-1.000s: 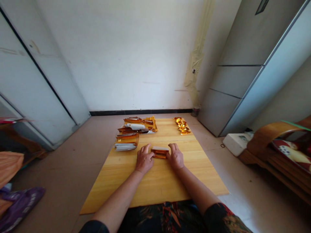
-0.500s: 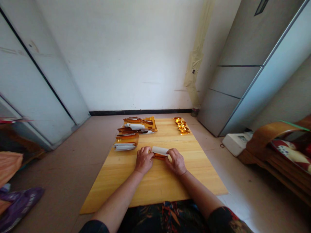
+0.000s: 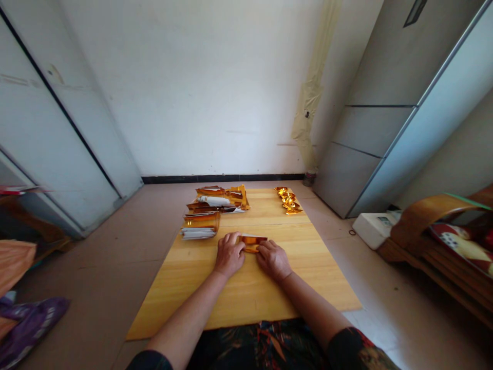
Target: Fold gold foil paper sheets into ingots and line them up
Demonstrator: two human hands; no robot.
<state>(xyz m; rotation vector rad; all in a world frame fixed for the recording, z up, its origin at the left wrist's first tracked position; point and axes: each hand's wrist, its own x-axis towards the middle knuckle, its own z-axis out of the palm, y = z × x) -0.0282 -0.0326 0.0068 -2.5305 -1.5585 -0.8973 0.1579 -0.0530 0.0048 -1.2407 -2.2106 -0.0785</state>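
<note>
The worktop (image 3: 231, 303) is as it was half a second ago, and so are the things near its far edge: the pile of amber and white packets (image 3: 201, 221) at the left and the smaller heap of crinkled gold wrappers (image 3: 288, 199) at the right. The change is between the hands. The left hand (image 3: 230, 253) has barely moved; its fingers are bent and drawn in, with thumb and forefinger closed on the left end of the foil piece (image 3: 253, 240). The right hand (image 3: 273, 258) has slid inward and curled up, its fingers nearly closed on the near edge, right of the middle. The piece itself lies on the worktop's middle, just beyond both hands and apart from the pile. Its pale flap, broad a moment ago, has given way to a shiny amber face, leaving a thin white edge (image 3: 246, 236). That suggests a fold is partly made, though the fingers hide the crease.
</note>
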